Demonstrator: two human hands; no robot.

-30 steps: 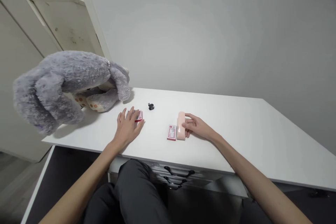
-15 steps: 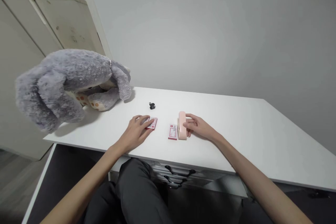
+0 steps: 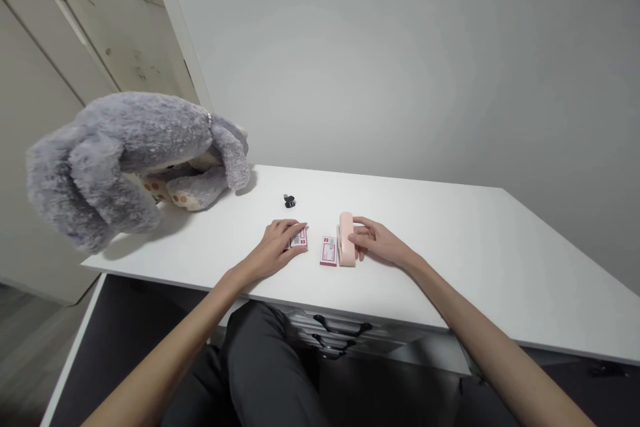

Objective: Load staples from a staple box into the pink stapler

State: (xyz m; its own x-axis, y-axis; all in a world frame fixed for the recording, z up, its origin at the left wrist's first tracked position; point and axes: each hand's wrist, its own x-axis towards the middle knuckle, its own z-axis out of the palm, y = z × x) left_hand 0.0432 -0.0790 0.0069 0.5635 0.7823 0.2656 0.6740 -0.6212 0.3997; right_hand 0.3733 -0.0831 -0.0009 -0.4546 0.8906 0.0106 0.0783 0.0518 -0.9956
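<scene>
My left hand (image 3: 278, 247) is closed around the edges of a small red-and-white staple box (image 3: 300, 238), partly hidden under its fingers. A second staple box (image 3: 329, 251) of the same look lies flat to the right, a short gap away. Right beside that box a pale pink stapler (image 3: 347, 240) rests on the table, pointing away from me. My right hand (image 3: 374, 239) grips the stapler from its right side, thumb on top and the other fingers curled alongside.
Small black clips (image 3: 289, 201) lie behind my left hand on the white table (image 3: 450, 247). A large grey plush toy (image 3: 145, 140) sits at the table's left end. The wall (image 3: 375, 80) borders the far edge; drawers with black handles (image 3: 343, 327) are below the front edge.
My left hand has slid the staple box to the right, closer to the second box. My right hand and the stapler have stayed in place.
</scene>
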